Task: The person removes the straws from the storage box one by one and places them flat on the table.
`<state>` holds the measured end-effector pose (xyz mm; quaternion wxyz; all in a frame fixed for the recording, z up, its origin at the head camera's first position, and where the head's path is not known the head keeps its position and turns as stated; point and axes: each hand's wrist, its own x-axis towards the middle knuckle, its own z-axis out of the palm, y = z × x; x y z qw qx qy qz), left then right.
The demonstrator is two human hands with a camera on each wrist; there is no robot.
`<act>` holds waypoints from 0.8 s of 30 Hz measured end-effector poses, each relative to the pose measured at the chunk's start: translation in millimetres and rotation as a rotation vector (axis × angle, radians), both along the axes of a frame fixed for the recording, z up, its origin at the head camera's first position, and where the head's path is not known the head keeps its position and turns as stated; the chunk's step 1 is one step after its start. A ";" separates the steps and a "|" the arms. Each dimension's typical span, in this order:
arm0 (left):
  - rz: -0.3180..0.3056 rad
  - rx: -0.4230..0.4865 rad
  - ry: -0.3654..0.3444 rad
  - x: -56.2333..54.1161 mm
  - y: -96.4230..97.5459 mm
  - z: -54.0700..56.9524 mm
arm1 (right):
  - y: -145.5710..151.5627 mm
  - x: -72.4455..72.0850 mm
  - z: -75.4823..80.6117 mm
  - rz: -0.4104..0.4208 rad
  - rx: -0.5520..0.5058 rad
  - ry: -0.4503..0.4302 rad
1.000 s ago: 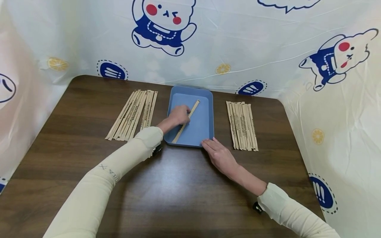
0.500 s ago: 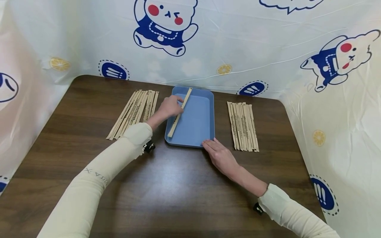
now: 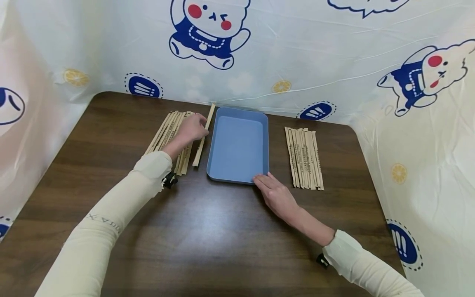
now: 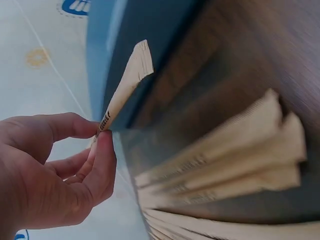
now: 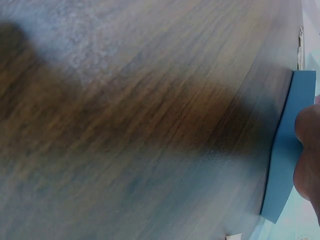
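My left hand [image 3: 193, 128] pinches a slim paper-wrapped straw [image 3: 200, 150] between thumb and fingers, just left of the blue tray [image 3: 237, 181]. In the left wrist view, the straw [image 4: 125, 90] sticks out past the fingertips with its flat paper end up. Under and beside that hand lies the left bundle of wrapped straws [image 3: 163, 132], partly hidden by the hand and wrist. My right hand [image 3: 278, 198] rests with fairly straight fingers at the tray's near right corner. The right wrist view shows its fingers [image 5: 307, 165] against the tray's outer wall [image 5: 286, 150].
Another row of wrapped straws [image 3: 304, 159] lies to the right of the tray. The brown wooden table [image 3: 222, 239] reaches back to a hanging patterned sheet [image 3: 297, 49], which also borders both sides.
My left hand has carried the straw leftward, from over the tray to the gap between tray and left bundle. The right hand stays at the tray corner.
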<state>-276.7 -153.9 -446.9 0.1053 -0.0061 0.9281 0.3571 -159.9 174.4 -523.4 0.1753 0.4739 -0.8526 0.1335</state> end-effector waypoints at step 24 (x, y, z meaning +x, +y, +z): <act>-0.009 -0.200 0.053 5.1 -16.0 -29.9 | 0.0 -0.2 1.3 -0.001 -0.009 0.005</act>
